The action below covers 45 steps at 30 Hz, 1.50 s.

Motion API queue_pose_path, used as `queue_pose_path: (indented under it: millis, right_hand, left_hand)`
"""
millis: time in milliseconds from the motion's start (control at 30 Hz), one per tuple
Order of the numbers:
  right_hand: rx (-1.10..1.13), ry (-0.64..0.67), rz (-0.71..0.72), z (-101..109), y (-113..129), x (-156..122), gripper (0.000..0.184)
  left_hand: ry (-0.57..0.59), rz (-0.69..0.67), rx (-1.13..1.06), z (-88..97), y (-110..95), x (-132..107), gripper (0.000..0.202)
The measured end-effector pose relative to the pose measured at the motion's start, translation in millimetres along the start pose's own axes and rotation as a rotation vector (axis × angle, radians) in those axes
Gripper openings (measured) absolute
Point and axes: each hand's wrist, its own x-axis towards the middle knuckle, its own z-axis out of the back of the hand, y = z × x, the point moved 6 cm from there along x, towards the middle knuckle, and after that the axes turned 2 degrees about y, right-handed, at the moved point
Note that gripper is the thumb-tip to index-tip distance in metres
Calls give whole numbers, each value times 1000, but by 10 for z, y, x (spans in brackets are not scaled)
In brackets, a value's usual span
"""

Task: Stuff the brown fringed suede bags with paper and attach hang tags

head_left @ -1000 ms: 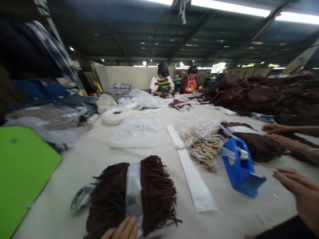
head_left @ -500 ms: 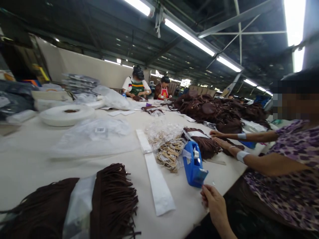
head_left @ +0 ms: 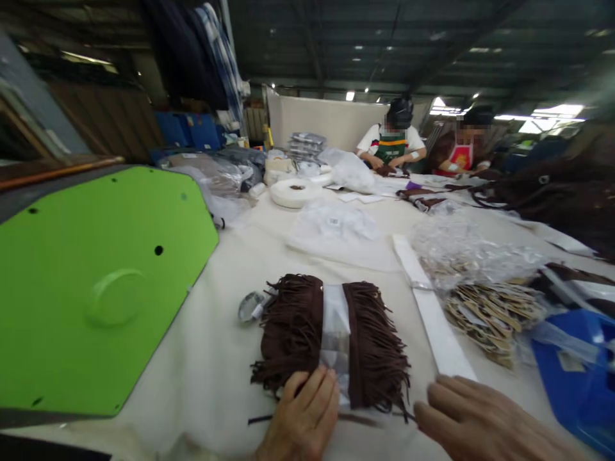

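A brown fringed piece (head_left: 298,330) wrapped in a clear plastic band (head_left: 335,336) lies on the cream table (head_left: 221,333) in front of me. My left hand (head_left: 305,416) rests flat on its near edge, fingers stretched out. My right hand (head_left: 480,419) lies open just right of the fringe, near a long white strip (head_left: 432,314). Nothing is held in either hand. A small metal piece (head_left: 250,306) sticks out at the fringe's left side.
A bright green panel (head_left: 96,282) covers the left. A blue tape dispenser (head_left: 574,371), a pile of paper tags (head_left: 490,314) and clear bags (head_left: 336,224) lie to the right and behind. A white tape roll (head_left: 295,192) and brown bags (head_left: 562,192) sit farther back; two people work at the far end.
The view swung back left from the person beside me. My right hand moved from the tape dispenser to beside the fringe, and my left hand now lies on the fringe.
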Motion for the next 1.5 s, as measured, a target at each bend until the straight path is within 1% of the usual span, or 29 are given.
queue_pose_path:
  millis: [100, 167, 233, 367, 467, 567, 633, 667, 733, 800, 833, 867, 933, 967, 1033, 1067, 1100, 1133, 1200, 1233, 1267, 1333, 1367, 1433, 1467, 1500]
  right_hand:
    - [79, 153, 69, -56, 98, 512, 18]
    - [77, 209, 121, -143, 112, 759, 16]
    - [54, 251, 174, -234, 107, 935, 13]
    - [-30, 297, 206, -360, 68, 1133, 11]
    - [-103, 280, 199, -406, 41, 1207, 14]
    - [-130, 291, 198, -468, 33, 1258, 16]
    - [-126, 325, 151, -513, 11, 1297, 17]
    - [-123, 350, 97, -535, -16, 1317, 16]
    - [-111, 394, -54, -560, -98, 1353, 12]
    - [-100, 397, -187, -551, -185, 1384, 7]
    - [-97, 380, -229, -535, -225, 1401, 8]
    - [-97, 355, -254, -513, -264, 1420, 13]
    - [-104, 313, -287, -468, -346, 1444, 25]
    - [-105, 294, -300, -445, -385, 1443, 27]
    - [-102, 260, -317, -402, -431, 1399, 22]
    - [-104, 229, -324, -378, -430, 1353, 17]
    - [-102, 169, -326, -349, -408, 1293, 9]
    - [-93, 79, -314, -319, -357, 1220, 7]
    - [-42, -146, -229, -300, -179, 1039, 19]
    - [-10, -252, -163, -330, -66, 939, 24]
    - [10, -330, -95, -399, 47, 846, 27]
    - [-25, -456, -15, -598, 225, 695, 35]
    - [-58, -531, 2, -696, 286, 637, 37]
    - [-101, -631, -14, -872, 336, 571, 39]
    - [-102, -656, -29, -933, 333, 557, 39]
    - [-92, -652, -38, -974, 320, 554, 39]
  left_hand:
    - [12, 13, 17, -2, -11, -30, 38]
    - [-8, 27, 20, 17, -10, -31, 37]
    - [-37, 45, 15, 35, 0, -18, 36]
    - [-98, 62, 4, 47, 16, 6, 31]
    - [-124, 64, 6, 40, 21, 3, 27]
    - [-142, 59, 9, 30, 21, -6, 25]
    - [-161, 61, 9, 27, 23, -10, 26]
    - [-166, 61, 8, 23, 22, -11, 26]
    - [-171, 61, 5, 15, 19, -9, 26]
    - [-173, 65, 2, 11, 18, -8, 26]
    - [-177, 68, 2, 15, 18, -8, 27]
    - [-176, 70, 0, 18, 19, -9, 28]
    - [-149, 64, -5, 19, 19, -10, 30]
    - [-128, 59, -7, 19, 19, -11, 31]
    - [-85, 46, -5, 21, 18, -11, 33]
    - [-70, 42, -2, 25, 18, -9, 34]
    - [-63, 39, 1, 33, 18, -6, 34]
    - [-61, 39, 4, 40, 18, 0, 35]
    - [-71, 45, 5, 54, 18, 15, 36]
    - [-83, 57, 2, 61, 20, 22, 37]
    - [-102, 72, 0, 71, 25, 29, 37]
    - [-141, 106, 1, 89, 36, 36, 34]
    - [-152, 117, 4, 93, 40, 37, 33]
    - [-149, 114, 8, 85, 35, 37, 31]
    - [-141, 104, 11, 73, 30, 36, 31]
    - [-135, 94, 15, 62, 27, 33, 30]
